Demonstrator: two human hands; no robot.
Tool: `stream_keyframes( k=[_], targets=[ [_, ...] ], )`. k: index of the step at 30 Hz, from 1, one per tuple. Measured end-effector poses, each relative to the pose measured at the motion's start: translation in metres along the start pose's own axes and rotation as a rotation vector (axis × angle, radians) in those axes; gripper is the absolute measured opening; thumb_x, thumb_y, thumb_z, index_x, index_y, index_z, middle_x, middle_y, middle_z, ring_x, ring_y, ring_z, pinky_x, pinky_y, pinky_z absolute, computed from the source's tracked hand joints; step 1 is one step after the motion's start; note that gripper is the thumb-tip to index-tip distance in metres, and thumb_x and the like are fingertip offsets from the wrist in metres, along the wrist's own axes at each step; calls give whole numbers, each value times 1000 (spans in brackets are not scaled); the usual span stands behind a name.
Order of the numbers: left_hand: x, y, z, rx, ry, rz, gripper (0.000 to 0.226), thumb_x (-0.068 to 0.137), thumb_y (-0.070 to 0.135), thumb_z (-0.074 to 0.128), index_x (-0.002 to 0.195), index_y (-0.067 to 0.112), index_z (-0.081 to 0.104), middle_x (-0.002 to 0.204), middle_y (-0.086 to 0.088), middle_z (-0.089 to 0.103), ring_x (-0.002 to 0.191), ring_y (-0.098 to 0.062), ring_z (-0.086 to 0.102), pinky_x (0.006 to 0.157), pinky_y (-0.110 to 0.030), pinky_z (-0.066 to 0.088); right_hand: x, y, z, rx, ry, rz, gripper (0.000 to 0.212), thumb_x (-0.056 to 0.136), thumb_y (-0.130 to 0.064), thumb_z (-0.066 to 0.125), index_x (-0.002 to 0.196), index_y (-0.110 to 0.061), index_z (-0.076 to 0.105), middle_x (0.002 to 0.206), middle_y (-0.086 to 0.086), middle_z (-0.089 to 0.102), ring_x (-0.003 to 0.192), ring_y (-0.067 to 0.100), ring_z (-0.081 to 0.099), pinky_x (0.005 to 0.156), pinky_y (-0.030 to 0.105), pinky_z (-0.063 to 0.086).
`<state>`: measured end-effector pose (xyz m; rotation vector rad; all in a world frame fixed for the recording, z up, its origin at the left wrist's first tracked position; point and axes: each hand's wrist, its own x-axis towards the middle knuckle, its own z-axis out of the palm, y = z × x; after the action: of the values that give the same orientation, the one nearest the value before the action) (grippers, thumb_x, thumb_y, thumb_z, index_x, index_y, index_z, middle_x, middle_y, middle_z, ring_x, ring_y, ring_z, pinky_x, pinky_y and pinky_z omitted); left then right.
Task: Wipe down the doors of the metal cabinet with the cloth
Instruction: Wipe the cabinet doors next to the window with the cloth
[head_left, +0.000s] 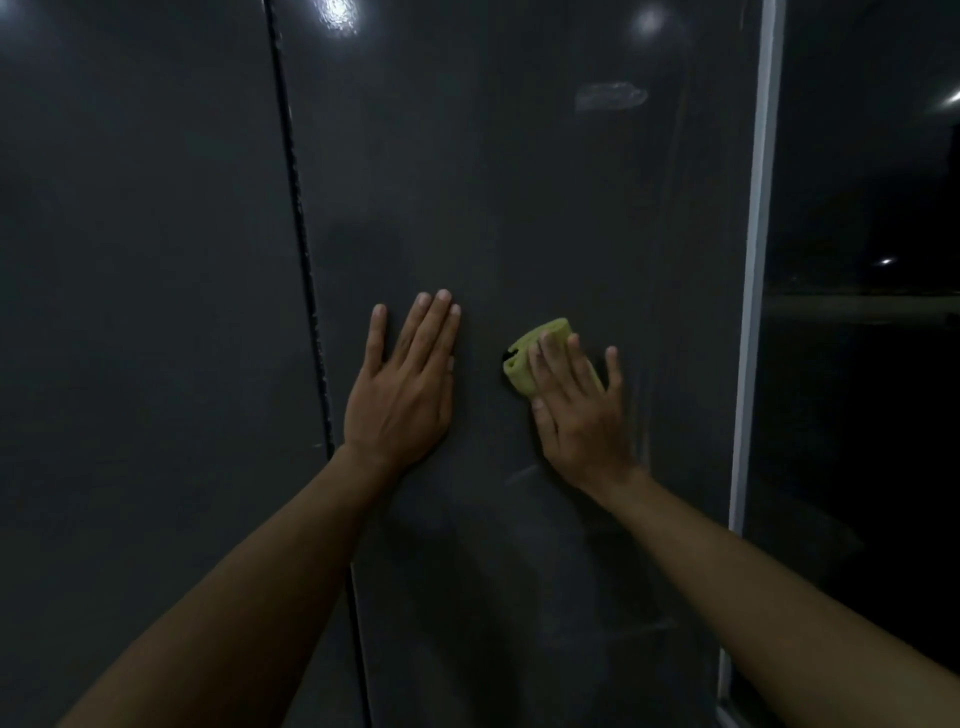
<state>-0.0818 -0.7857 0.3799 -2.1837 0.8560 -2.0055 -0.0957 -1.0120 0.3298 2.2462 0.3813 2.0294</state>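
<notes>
Dark cabinet door (519, 208), yellow cloth (524, 358) under flat right hand (576, 410), left hand (402, 384) beside

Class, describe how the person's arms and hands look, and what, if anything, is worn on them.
The left forearm and right forearm are bare to the frame's edge; no sleeves show. The left hand and right hand wear no gloves, and no watch, bracelet or ring is visible. Nails look short and unpainted, though the light is dim.
</notes>
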Motion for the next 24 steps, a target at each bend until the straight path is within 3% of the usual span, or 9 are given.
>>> stream_keyframes(
  k=[2, 5, 7, 9, 12, 13, 19, 21, 24],
  targets=[
    [0, 0, 1, 0, 5, 0, 52, 101, 22, 37, 149, 3, 28, 156, -13, 26, 146, -25, 21, 119, -54, 11, -12, -17, 4, 26, -24, -68, 60, 95, -27, 42, 151, -18, 23, 157, 1, 23, 148, 22, 17, 115, 59, 14],
    [-6, 3, 2, -12, 6, 2, 52, 101, 22, 37, 149, 3, 28, 157, -13, 25, 146, -25, 21, 118, -54, 11, -34, -14, 2, 34, -115, -386, 56, 93, -26, 47, 147, -22, 35, 153, -1, 34, 145, 19, 22, 112, 60, 19],
    [-12, 4, 3, -17, -1, 13, 52, 101, 22, 36, 150, 4, 28, 157, -13, 25, 147, -25, 20, 118, -54, 11, -34, -1, -1, 22, -128, -455, 53, 93, -26, 48, 145, -23, 38, 151, -2, 37, 144, 17, 24, 111, 59, 21],
    [-16, 5, 5, -17, -3, 22, 53, 102, 23, 34, 150, 5, 27, 157, -12, 24, 147, -24, 20, 119, -54, 11, -26, 8, -2, 1, -96, -324, 53, 94, -26, 46, 147, -21, 35, 152, 0, 32, 148, 17, 16, 112, 59, 18],
    [-22, 7, 7, -17, 1, 36, 52, 102, 24, 34, 151, 5, 26, 158, -12, 25, 147, -23, 20, 119, -54, 11, -15, 0, 1, 4, -15, 76, 56, 97, -26, 41, 150, -14, 28, 156, 2, 24, 149, 18, 8, 114, 60, 13],
    [-24, 8, 8, -18, -6, 40, 53, 103, 25, 34, 151, 5, 26, 158, -12, 25, 147, -23, 20, 118, -55, 12, -16, -7, 3, 17, -10, 132, 56, 98, -27, 39, 151, -14, 26, 157, 1, 22, 149, 19, 9, 115, 59, 12],
    [-34, 10, 12, 9, -25, 110, 52, 101, 29, 38, 150, 13, 32, 158, -11, 22, 148, -25, 16, 118, -57, 11, -37, -4, -1, 49, -123, -292, 52, 97, -27, 44, 147, -18, 34, 154, 0, 31, 146, 18, 20, 112, 61, 19],
    [-33, 11, 12, 8, -14, 118, 51, 100, 30, 40, 149, 14, 35, 158, -11, 23, 148, -26, 17, 118, -57, 11, -29, 5, -3, 28, -96, -196, 51, 98, -27, 42, 146, -16, 35, 153, 2, 32, 144, 22, 25, 112, 60, 18],
    [-36, 12, 13, 10, -12, 113, 51, 101, 32, 39, 149, 14, 35, 158, -11, 24, 148, -26, 17, 117, -58, 11, -24, -7, -1, 31, -43, 119, 53, 99, -27, 37, 149, -14, 27, 156, 4, 25, 147, 23, 18, 115, 59, 13]
  ],
)
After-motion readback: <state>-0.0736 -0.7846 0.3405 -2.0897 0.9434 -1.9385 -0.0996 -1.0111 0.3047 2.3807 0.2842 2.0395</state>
